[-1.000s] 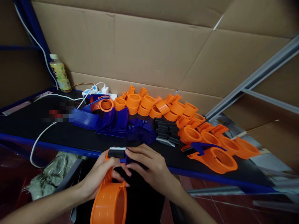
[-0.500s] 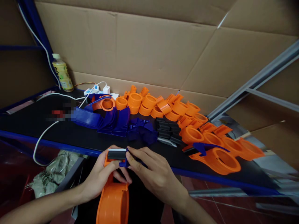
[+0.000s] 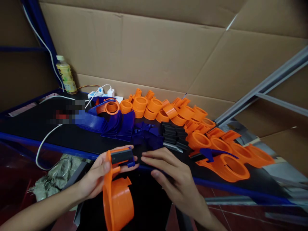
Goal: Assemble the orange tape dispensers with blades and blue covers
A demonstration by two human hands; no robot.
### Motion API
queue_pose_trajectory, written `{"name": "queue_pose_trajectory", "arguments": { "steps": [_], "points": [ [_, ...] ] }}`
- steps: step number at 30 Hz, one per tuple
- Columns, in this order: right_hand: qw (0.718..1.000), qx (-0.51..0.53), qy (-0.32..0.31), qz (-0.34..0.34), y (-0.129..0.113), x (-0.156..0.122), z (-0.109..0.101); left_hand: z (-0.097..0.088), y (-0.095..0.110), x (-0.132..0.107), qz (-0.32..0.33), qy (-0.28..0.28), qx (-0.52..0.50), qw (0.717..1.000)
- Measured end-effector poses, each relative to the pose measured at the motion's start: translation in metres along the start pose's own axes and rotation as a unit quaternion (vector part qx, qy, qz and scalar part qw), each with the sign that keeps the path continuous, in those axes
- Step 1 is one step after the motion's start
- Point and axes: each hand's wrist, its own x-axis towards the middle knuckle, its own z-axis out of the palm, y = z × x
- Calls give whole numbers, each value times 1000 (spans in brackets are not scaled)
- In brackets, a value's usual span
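My left hand (image 3: 97, 175) grips an orange tape dispenser (image 3: 116, 195) by its neck, the round body hanging below the table edge. A black cutter block (image 3: 122, 156) with a small blue piece sits at its top end. My right hand (image 3: 172, 175) hovers just right of it, fingers stretched out and holding nothing, its fingertips a little away from the black block. Behind them on the black table (image 3: 36, 128) lie a pile of blue parts (image 3: 146, 134) and a stack of black blocks (image 3: 173, 134).
Many orange dispenser bodies (image 3: 168, 110) line the back and right of the table, one assembled unit (image 3: 223, 162) at the front right. Blue flat pieces (image 3: 106, 122), a white power strip (image 3: 101, 93) with cables and a drink bottle (image 3: 66, 75) stand left. Cardboard walls rise behind.
My right hand has let go of the dispenser's top and drawn back to the right with fingers spread. My left hand has tilted the dispenser, turning the black block toward me.
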Motion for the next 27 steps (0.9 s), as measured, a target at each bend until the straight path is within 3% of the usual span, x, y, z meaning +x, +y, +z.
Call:
{"name": "queue_pose_trajectory", "arguments": {
  "steps": [4, 9, 12, 16, 20, 22, 25, 27],
  "points": [
    [999, -7, -46, -6, -24, -7, 17, -8, -1, -6, 36, 56, 42, 997],
    [998, -48, -28, -23, -35, -7, 42, -6, 2, -7, 51, 91, 70, 992],
    [1000, 0, -21, 10, -29, 2, 41, -3, 9, -5, 57, 113, 42, 991],
    [990, 134, 4, 43, -20, 18, 31, -1, 16, 0, 54, 69, -46, 995],
    [977, 186, -87, 58, -15, 33, 25, -4, 15, 6, 31, 72, -100, 992],
    [982, 148, -101, 68, -7, 44, 21, -7, 14, 8, 13, 89, -122, 988],
    [993, -4, -19, 120, 17, 74, 16, -12, 13, 7, -3, 125, -140, 982],
    [980, -116, -6, 162, 40, 99, 17, -13, 12, 6, -20, 121, -147, 982]
  ]
}}
